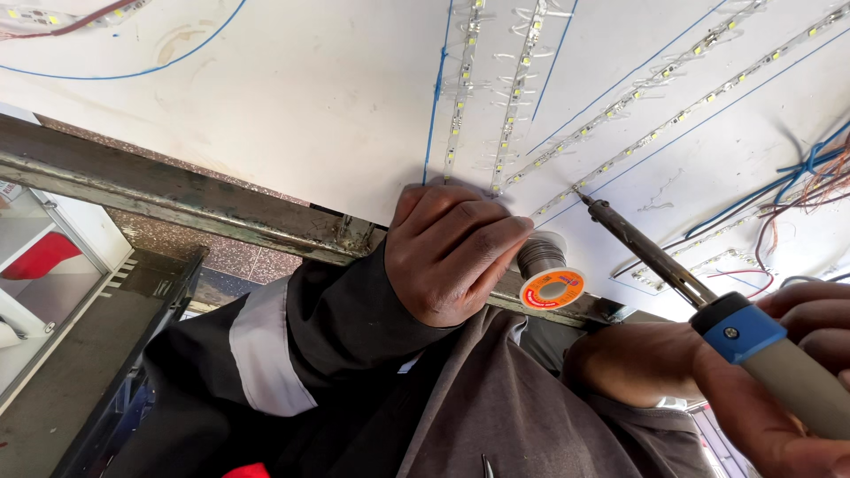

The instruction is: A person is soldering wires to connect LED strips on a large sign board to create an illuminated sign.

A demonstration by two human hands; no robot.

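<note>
- Right hand [797,372] cut off by the right and bottom frame edges; only part of the fingers shows, clamped round the beige grip of a soldering iron [673,274].
- Iron has a blue collar and a dark shaft; its tip sits at the end of one LED strip [655,124] on the white board [292,97].
- Left hand [452,252] curled shut, knuckles up, pressing on the board edge where two more LED strips [513,88] end. Fingertips hidden under the hand, so can't tell what they pinch.
- Solder spool [551,279] just beside the left hand, partly behind it: orange round label with print, grey wire wound on it.
- Bundle of blue and red wires [801,177] at far right, runs out of frame.
- Rusty metal frame [177,190] under the board edge.
- Red-and-white object [40,257] at far left, too cropped to identify.
</note>
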